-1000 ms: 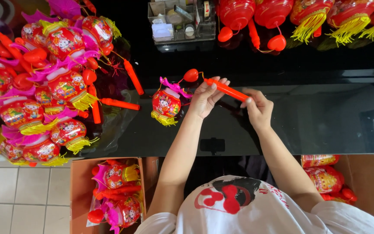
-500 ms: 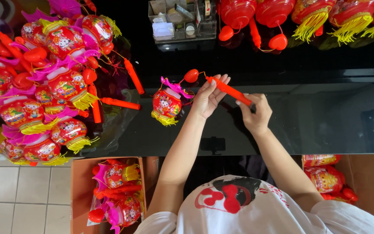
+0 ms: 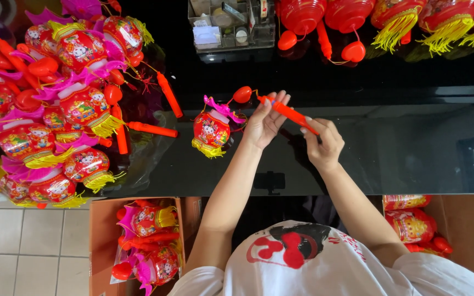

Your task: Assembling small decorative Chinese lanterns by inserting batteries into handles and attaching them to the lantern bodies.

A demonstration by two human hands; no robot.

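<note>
My left hand [image 3: 266, 118] pinches the upper end of an orange-red plastic stick [image 3: 291, 114], and my right hand [image 3: 322, 143] grips its lower end. A thin cord runs from the stick to a red heart-shaped piece [image 3: 242, 94] and a small red lantern [image 3: 212, 130] with pink trim and a yellow tassel. The lantern lies on the glossy black table [image 3: 401, 153] just left of my left hand.
A heap of similar red lanterns [image 3: 56, 109] with loose orange sticks [image 3: 152, 129] fills the table's left. A clear organiser box [image 3: 230, 24] and larger red lanterns [image 3: 396, 19] line the far edge. Cardboard boxes with lanterns [image 3: 144, 241] [image 3: 418, 225] stand on the floor.
Both hands have shifted slightly along the stick, the right hand sliding a little lower and to the right. The lantern has stayed in place.
</note>
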